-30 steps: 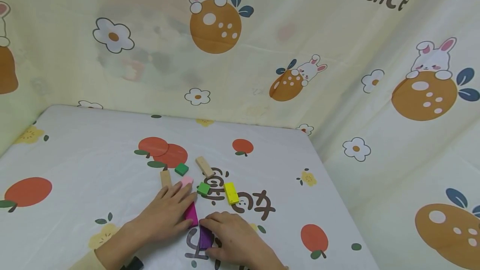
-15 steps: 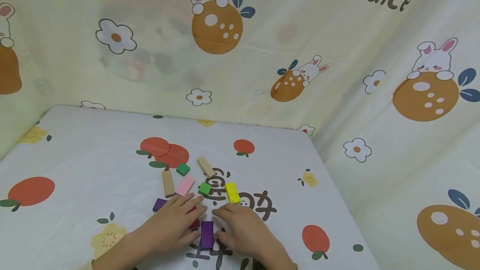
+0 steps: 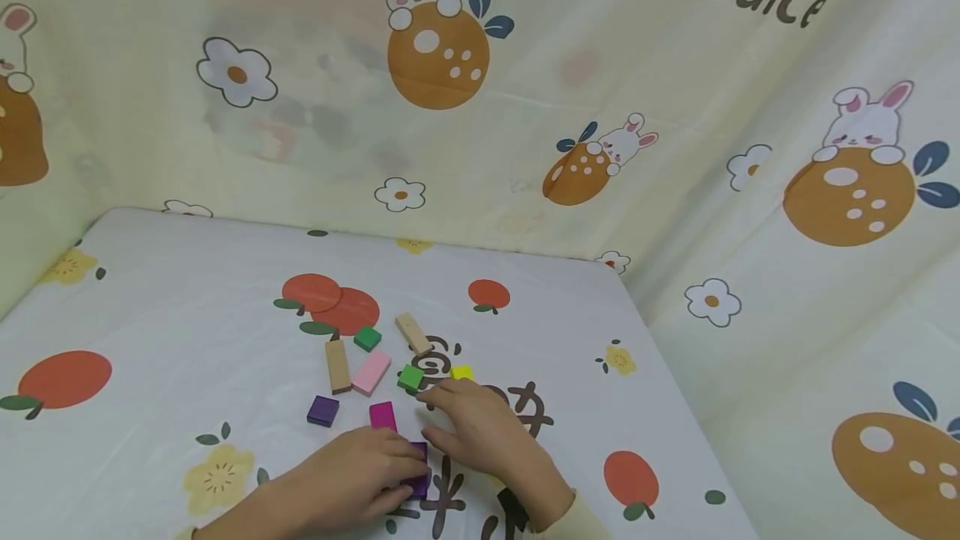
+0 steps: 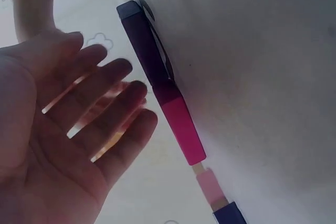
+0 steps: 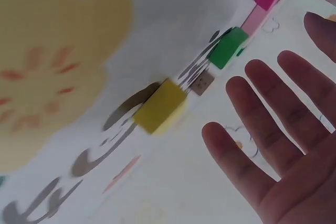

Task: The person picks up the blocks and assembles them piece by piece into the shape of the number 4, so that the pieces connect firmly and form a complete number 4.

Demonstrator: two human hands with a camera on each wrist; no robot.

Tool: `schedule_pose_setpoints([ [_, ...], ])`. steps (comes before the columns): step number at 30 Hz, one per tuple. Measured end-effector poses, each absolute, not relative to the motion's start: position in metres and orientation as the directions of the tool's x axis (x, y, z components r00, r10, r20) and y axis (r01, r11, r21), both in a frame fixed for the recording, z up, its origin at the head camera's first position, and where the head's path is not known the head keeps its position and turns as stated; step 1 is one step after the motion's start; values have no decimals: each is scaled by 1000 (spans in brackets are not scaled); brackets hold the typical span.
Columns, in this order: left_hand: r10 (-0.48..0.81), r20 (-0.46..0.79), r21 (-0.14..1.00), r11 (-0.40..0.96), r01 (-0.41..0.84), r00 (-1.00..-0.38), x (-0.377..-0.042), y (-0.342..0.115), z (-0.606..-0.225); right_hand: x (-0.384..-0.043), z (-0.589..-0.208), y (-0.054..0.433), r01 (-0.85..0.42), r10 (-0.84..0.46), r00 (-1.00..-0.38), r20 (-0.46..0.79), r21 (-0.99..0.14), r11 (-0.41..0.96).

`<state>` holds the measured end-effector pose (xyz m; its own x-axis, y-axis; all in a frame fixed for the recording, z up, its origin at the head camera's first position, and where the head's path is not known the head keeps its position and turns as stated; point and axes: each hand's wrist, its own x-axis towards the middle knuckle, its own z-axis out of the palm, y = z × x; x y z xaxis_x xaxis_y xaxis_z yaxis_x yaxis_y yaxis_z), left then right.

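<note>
In the head view my left hand [image 3: 367, 469] lies over the near end of the magenta block [image 3: 382, 416] and partly hides a purple block [image 3: 421, 483]. Its fingers look straight in the left wrist view, beside that purple block [image 4: 144, 45]; whether they touch it I cannot tell. My right hand [image 3: 483, 427] reaches forward, fingers extended, between a light green block [image 3: 410, 377] and a yellow block [image 3: 461, 372] that it partly covers. From the right wrist, those fingers stand apart from the yellow block [image 5: 160, 106] and hold nothing.
Behind the hands lie a pink block [image 3: 371, 372], a dark green block [image 3: 367, 337] and two wooden blocks, one left [image 3: 337, 366] and one farther back [image 3: 413, 333]. A small dark purple block [image 3: 323, 411] sits left. A printed cloth covers the table [image 3: 187, 298]; a curtain [image 3: 315, 148] hangs behind.
My right hand has left the purple block and moved forward to the yellow one. My left hand has shifted back toward the purple block, uncovering the pink, small purple and part of the magenta block.
</note>
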<state>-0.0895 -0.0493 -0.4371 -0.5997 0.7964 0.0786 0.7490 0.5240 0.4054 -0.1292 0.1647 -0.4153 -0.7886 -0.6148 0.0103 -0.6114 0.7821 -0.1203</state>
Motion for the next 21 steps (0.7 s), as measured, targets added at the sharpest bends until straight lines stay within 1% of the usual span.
schedule_pose_setpoints([
  [4,809,114,370,504,780,-577,-88,-51,-439,-140,-416,148,-622,-636,-769,-54,-165,766],
  [8,815,144,341,491,801,-561,-89,-51,-440,-149,-419,135,-648,-671,-736,-95,-190,738],
  [14,813,127,344,501,794,-568,-89,-50,-439,-154,-422,128,-707,-729,-680,-75,-198,679],
  [21,807,101,339,521,783,-581,-86,-48,-437,-159,-422,127,-700,-734,-667,-130,-226,677],
])
